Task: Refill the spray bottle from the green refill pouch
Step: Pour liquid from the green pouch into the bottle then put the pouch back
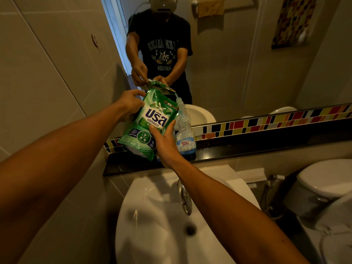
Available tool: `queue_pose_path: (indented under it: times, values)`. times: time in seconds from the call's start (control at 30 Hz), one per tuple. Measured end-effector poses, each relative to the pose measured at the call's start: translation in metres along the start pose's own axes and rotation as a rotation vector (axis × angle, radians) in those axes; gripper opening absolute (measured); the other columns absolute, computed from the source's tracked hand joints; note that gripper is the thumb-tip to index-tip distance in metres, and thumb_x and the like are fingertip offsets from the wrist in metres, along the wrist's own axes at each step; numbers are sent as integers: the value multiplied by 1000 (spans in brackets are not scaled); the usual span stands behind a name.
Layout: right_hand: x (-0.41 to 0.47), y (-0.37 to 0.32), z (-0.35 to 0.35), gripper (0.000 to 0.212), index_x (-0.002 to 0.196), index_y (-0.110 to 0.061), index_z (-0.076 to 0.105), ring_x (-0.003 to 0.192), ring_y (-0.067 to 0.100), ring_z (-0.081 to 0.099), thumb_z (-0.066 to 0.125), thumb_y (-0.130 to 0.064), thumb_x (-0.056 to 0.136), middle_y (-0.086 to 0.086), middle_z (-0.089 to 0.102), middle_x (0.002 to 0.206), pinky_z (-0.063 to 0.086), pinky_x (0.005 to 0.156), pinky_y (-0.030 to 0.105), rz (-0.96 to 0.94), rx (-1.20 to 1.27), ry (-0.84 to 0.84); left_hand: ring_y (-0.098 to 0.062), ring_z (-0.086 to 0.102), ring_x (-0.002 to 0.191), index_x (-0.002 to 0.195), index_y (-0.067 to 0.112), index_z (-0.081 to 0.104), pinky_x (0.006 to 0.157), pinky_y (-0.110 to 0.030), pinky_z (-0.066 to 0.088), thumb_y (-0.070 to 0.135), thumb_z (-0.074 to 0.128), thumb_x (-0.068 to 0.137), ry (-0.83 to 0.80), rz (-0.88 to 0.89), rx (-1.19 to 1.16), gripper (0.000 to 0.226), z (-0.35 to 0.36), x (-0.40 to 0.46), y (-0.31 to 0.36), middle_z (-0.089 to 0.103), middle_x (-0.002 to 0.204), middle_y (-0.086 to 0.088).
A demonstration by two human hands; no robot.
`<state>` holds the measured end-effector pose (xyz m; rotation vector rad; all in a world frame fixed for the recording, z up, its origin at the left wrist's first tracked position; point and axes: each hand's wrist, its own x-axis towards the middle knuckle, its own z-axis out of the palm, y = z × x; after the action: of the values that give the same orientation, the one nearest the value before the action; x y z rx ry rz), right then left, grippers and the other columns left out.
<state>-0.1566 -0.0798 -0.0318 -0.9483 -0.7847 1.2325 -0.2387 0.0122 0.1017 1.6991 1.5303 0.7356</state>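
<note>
The green refill pouch (pixel 146 126) is held tilted above the black ledge, its top corner leaning right over the neck of the spray bottle (pixel 185 134). My left hand (pixel 129 105) grips the pouch's upper left edge. Lower down, my right hand (pixel 164 143) holds the pouch's right side, its fingers on the front. The bottle is clear with a blue-and-white label, stands upright on the ledge against the mirror, and has no spray head on it. A thin stream seems to run from the pouch corner into the bottle's mouth.
A white sink (pixel 152 216) with a chrome tap (pixel 183 197) lies below my arms. The black ledge (pixel 247 149) runs under a strip of coloured tiles and the mirror (pixel 238 63). A toilet (pixel 323 183) stands at the right, a tiled wall at the left.
</note>
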Motion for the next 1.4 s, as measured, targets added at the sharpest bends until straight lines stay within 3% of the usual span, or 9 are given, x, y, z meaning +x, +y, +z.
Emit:
queue_pose_path:
  times: [0.23, 0.47, 0.63, 0.87, 1.4]
  values:
    - [1, -1, 0, 105, 158, -41, -24, 120, 22, 64, 63, -24, 101, 8, 51, 152, 58, 98, 45, 5, 36, -17, -18, 66, 78, 134, 18, 58, 54, -28, 52, 0, 55, 97, -5, 3, 11, 41, -2, 0, 2, 63, 127, -20]
    - [1, -3, 2, 105, 158, -40, -24, 128, 28, 60, 63, -26, 101, 9, 48, 155, 52, 105, 55, 8, 25, -1, -26, 67, 94, 135, 18, 57, 61, -32, 55, 1, 53, 98, -16, -1, 22, 41, -4, 0, 4, 62, 129, -20]
    - [1, -3, 1, 104, 157, -40, -25, 124, 23, 62, 62, -25, 102, 6, 51, 152, 55, 102, 49, 5, 41, -17, -28, 66, 95, 135, 17, 57, 77, -40, 58, -1, 54, 97, -16, 1, 28, 42, -3, 0, 5, 62, 128, -22]
    - [0, -3, 1, 104, 157, -40, -25, 125, 24, 62, 62, -25, 102, 7, 49, 154, 56, 102, 47, -6, 54, -18, -26, 67, 91, 133, 17, 58, 60, -31, 53, -2, 55, 96, -18, 9, 32, 42, -2, -1, 7, 62, 128, -22]
    - [-3, -6, 0, 104, 159, -37, -23, 127, 28, 61, 62, -24, 102, 10, 50, 153, 53, 105, 55, -16, 33, 7, -18, 66, 75, 133, 17, 58, 56, -29, 52, -2, 55, 96, -9, 17, 51, 41, -1, 0, 9, 66, 121, -21]
